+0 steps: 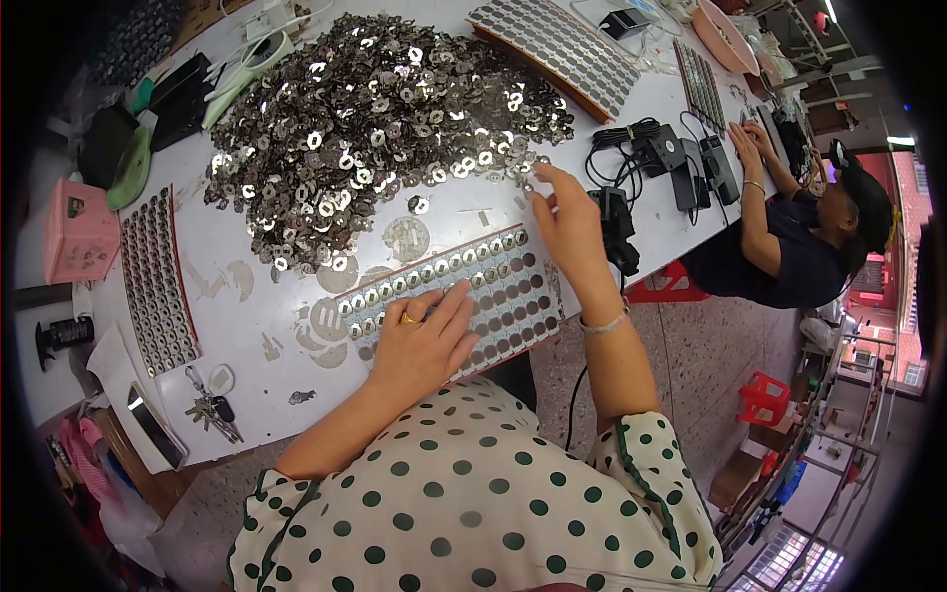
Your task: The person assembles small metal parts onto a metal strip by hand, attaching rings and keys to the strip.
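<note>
A flat tray [508,314] with rows of round slots lies before me. Small metal washers with cut-out centres sit in its upper rows, while the lower slots at the right show dark discs. My left hand [422,345] rests palm-down on the tray, fingers stretched, a gold ring on one; its fingertips touch the middle rows. My right hand [572,219] hovers at the right edge of a big heap of loose metal washers [365,128]. Its thumb and forefinger are bent and apart, with nothing visible between them.
Filled trays stand at left [158,281] and far right [562,49]. Black power adapters [656,153] with cables lie right of the heap. Keys [212,409], a phone [156,426] and a pink box [79,232] are at left. Another person [789,227] works at right.
</note>
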Demonstrator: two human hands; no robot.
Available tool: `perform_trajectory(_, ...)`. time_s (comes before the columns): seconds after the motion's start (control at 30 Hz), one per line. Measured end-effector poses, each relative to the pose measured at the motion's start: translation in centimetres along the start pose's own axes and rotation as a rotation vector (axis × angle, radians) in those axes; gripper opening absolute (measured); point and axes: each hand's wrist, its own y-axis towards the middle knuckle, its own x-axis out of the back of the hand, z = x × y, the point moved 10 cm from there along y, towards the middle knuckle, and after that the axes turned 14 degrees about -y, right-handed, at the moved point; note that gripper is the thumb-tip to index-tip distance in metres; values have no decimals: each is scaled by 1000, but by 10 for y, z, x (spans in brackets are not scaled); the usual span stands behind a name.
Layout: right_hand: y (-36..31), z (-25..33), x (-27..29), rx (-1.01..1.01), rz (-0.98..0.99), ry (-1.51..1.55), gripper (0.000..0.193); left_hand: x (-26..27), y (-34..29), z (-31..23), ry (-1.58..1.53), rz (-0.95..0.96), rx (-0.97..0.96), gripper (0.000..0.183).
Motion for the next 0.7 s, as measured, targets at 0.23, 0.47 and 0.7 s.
perform_trajectory(0.23, -17, 26, -14, 210, 19, -118, 31, 13, -14, 6, 27, 24, 33, 40)
perform_trajectory(0.47, -12, 14, -13, 254, 60, -5, 26, 26, -11, 8, -134, -24, 45, 34)
perform_trajectory(0.7, -45, 18, -56, -373, 514, 1399, 19, 28, 11, 30, -943, -247, 429, 36)
